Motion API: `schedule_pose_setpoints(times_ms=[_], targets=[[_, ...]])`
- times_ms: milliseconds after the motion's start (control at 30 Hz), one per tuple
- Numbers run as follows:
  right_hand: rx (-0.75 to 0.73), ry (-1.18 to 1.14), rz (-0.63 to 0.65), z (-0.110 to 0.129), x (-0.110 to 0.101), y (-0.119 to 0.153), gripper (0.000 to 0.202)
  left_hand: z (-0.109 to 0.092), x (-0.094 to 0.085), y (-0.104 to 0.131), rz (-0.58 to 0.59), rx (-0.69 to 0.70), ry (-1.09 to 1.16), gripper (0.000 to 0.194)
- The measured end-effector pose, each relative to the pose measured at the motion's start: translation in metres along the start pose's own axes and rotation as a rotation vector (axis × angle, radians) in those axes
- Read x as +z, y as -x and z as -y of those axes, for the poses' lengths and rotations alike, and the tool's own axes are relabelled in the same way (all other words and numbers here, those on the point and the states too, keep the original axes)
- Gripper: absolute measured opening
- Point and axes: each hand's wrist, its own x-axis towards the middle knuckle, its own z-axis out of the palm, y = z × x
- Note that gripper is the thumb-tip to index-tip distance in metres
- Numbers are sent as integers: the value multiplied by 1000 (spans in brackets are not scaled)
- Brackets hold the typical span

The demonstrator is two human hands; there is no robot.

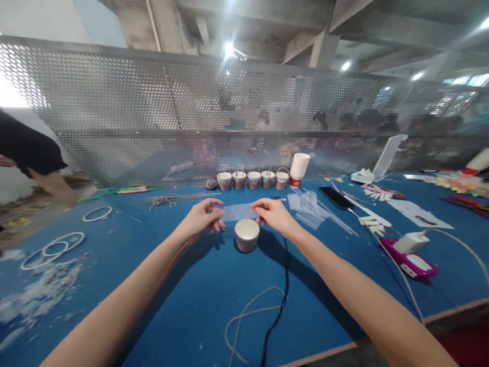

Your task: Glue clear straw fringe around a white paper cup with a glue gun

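A small grey cup with a white inside stands upright on the blue table, between and just below my hands. Behind it is a clear ribbed plastic strip, spanning the gap between my fingertips. My right hand pinches the strip's right end with thumb and forefinger. My left hand is at the strip's left end, its fingers curved and spread apart; whether they touch the strip cannot be made out.
Several small handled cups and a stack of white cups line the back. Right are plastic strips, a phone and a magenta power strip. White rings lie left; a black cable runs frontward. A person stands left.
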Motion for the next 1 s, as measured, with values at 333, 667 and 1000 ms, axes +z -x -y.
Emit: schedule_pose_setpoints(times_ms=[333,667,1000], targets=[[82,215,134,-11,0,-23,22,15,-4,-10,-50,-62,-94,13],[40,300,95,-3,12,-42,24,7,18,-26,-62,192,-169,30],[-32,216,36,1,11,-48,23,10,22,-37,-97,149,36,9]])
